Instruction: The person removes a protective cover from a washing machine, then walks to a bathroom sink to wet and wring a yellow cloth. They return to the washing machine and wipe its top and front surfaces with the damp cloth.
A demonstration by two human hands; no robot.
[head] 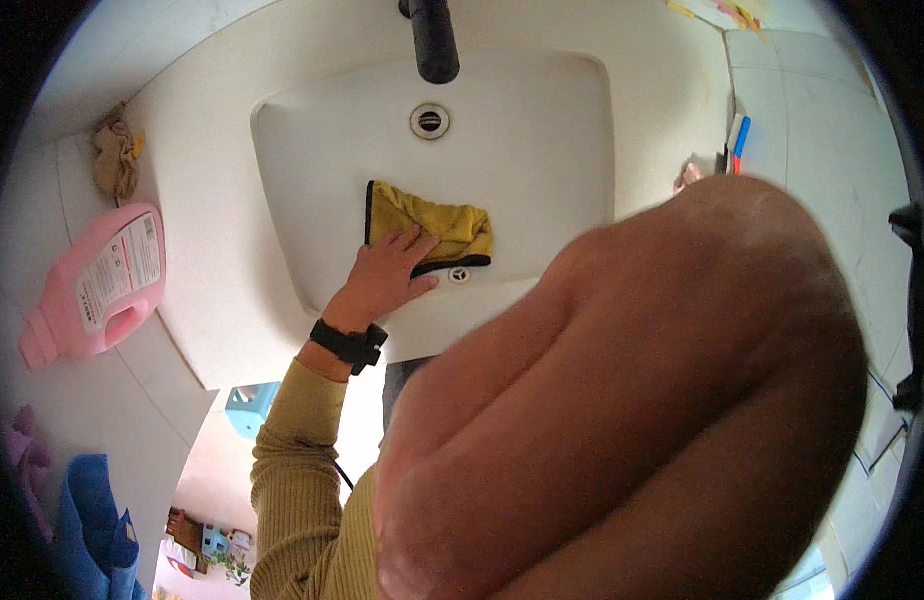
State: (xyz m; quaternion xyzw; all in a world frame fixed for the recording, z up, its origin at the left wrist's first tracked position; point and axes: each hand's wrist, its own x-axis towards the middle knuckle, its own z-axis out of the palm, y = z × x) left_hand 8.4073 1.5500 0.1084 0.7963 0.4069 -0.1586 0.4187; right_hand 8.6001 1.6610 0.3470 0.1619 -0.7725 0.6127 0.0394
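Note:
A yellow cloth with black edging (432, 217) lies bunched on the floor of a white washbasin (537, 165). My left hand (387, 274) rests palm down on the cloth's near left side, fingers a little apart and not closed around it. A black band with a small device (349, 345) circles that wrist, below a ribbed olive sleeve. Very close to the camera, my right hand (619, 390) fills the lower right of the view, large and blurred. Its fingers look bent, but their tips are hidden, and whether they hold anything does not show.
A black faucet (435, 45) reaches over the basin above the drain (430, 121). The overflow hole (459, 275) sits by the near wall. At left are a pink detergent bottle (101, 285), a brown rag (116, 159) and a blue cloth (94, 517). A brush (741, 142) is at right.

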